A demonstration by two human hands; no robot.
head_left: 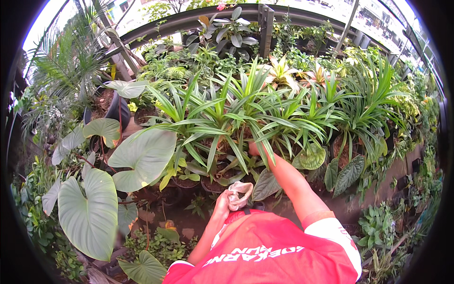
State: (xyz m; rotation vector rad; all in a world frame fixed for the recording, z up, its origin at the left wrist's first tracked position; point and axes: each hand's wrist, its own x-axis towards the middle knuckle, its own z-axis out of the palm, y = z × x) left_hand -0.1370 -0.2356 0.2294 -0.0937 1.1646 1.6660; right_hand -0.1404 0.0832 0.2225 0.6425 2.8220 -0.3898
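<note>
My left hand (222,203) is closed on a crumpled, whitish clear plastic bag (240,195), held close to my red shirt with its mouth gaping upward. Stretched forward, my right arm reaches in among long, strap-leaved green plants (222,116). At the base of one of them is my right hand (254,148); leaves cover its fingers, so I cannot see what they touch. Just below that hand hangs a broad, dark green leaf (266,185), and a rounder veined leaf (309,157) is to its right.
Large heart-shaped leaves (87,213) spread over the left side. A dark pot (118,111) leans at the upper left. Behind the plants runs a dark metal rail (189,21) with a post (266,31). Pale pinkish rosette plants (280,72) grow farther back, and low foliage (378,225) lies at right.
</note>
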